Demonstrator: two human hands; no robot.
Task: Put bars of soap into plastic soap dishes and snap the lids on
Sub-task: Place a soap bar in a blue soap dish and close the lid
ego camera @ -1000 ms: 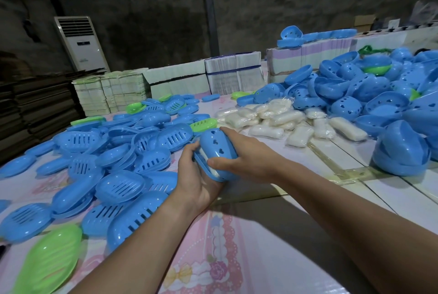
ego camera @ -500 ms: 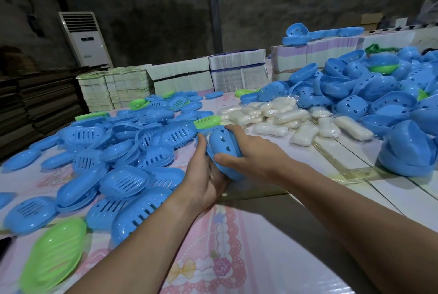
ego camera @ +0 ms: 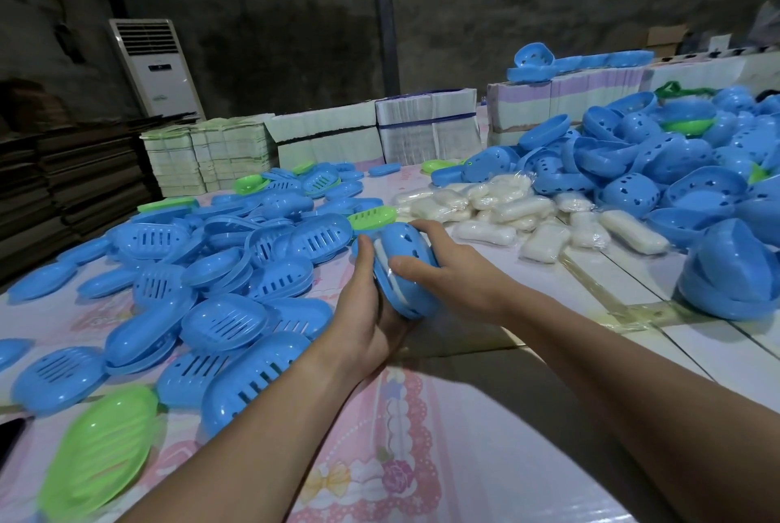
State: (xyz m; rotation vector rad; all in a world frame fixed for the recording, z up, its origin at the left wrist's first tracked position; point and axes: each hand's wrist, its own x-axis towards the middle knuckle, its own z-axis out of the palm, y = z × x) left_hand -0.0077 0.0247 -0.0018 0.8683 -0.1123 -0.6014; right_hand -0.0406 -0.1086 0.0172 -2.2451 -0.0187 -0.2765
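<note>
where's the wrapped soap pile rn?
In the head view, the wrapped soap bars lie on the table right of centre, just beyond the right hand, between the slotted blue lids on the left and the heaped blue dishes on the right.

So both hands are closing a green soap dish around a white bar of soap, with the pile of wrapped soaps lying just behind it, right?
Not quite: the soap dish held between the left hand and the right hand is blue, not green, as the head view shows. The rest holds: a white bar of soap shows in the gap between its halves, and the pile of wrapped soaps lies just behind it.
</note>
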